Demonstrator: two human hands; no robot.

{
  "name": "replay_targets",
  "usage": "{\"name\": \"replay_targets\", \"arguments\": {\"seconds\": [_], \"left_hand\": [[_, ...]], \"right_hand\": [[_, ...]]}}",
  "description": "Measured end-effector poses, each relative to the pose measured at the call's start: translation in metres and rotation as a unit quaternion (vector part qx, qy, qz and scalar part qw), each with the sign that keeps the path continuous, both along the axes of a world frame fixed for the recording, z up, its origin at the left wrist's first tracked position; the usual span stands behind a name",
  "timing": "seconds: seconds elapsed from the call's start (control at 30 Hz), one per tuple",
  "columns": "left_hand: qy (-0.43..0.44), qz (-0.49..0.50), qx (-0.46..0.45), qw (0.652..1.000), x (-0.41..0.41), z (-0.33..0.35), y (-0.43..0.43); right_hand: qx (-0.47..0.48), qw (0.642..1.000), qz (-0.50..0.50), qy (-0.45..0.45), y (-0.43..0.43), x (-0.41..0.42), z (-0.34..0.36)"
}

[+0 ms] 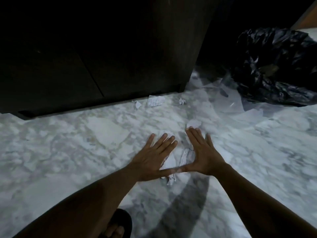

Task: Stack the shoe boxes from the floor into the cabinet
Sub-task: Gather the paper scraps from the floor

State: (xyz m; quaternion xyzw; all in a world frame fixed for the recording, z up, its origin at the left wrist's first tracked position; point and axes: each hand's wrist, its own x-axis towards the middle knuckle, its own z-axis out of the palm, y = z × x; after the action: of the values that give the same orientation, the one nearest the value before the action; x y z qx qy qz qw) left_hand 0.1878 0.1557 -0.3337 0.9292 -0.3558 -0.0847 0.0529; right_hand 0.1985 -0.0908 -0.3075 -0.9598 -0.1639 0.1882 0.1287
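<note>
The left hand (pixel 152 157) and right hand (pixel 202 152) are held spread, thumbs touching, above paper scraps (pixel 187 155) on the floor (pixel 68 143). Nothing is gripped, no shoe box being seen.

Dim room, a cold weak light lying on a pale floor.

The marble floor (pixel 68 134) is catching a bluish, even light and glowing brightest from three to nine o'clock, while the cabinet (pixel 103 48) from nine to twelve o'clock is sinking into near-black, its detail drowning. The black bag (pixel 274 66) at two o'clock is throwing small glints. A soft curved shadow (pixel 185 201) is falling toward six o'clock. The left hand (pixel 151 161) and right hand (pixel 204 157) are blurring where the thumbs meet. Straight lines are bowing near the edges, and everything is looking soft and grainy.
</note>
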Motion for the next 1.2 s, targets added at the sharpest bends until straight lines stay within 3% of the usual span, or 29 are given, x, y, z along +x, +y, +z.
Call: {"name": "replay_targets", "arguments": {"seconds": [0.13, 0.3, 0.67, 0.83, 1.03, 1.2], "left_hand": [[0.0, 0.032, 0.0, 0.999, 0.002, -0.011, 0.0], [-0.02, 0.129, -0.07, 0.989, 0.005, -0.016, 0.001], [-0.074, 0.317, -0.174, 0.929, 0.07, -0.009, 0.04], [-0.054, 0.272, -0.102, 0.955, 0.104, -0.007, 0.039], [-0.057, 0.252, 0.042, 0.965, 0.127, -0.007, 0.029], [-0.086, 0.273, 0.019, 0.958, 0.116, -0.01, 0.032]], "right_hand": [[0.006, 1.0, 0.015, -0.015, -0.001, -0.016, -0.009], [0.013, 0.996, -0.073, -0.052, 0.032, -0.03, -0.017], [0.024, 0.965, -0.137, -0.224, 0.038, 0.033, -0.037], [0.036, 0.968, -0.167, -0.182, 0.042, 0.08, -0.033], [-0.06, 0.981, -0.103, -0.152, 0.04, 0.124, -0.032], [-0.044, 0.972, -0.113, -0.2, 0.046, 0.095, -0.038]]}}
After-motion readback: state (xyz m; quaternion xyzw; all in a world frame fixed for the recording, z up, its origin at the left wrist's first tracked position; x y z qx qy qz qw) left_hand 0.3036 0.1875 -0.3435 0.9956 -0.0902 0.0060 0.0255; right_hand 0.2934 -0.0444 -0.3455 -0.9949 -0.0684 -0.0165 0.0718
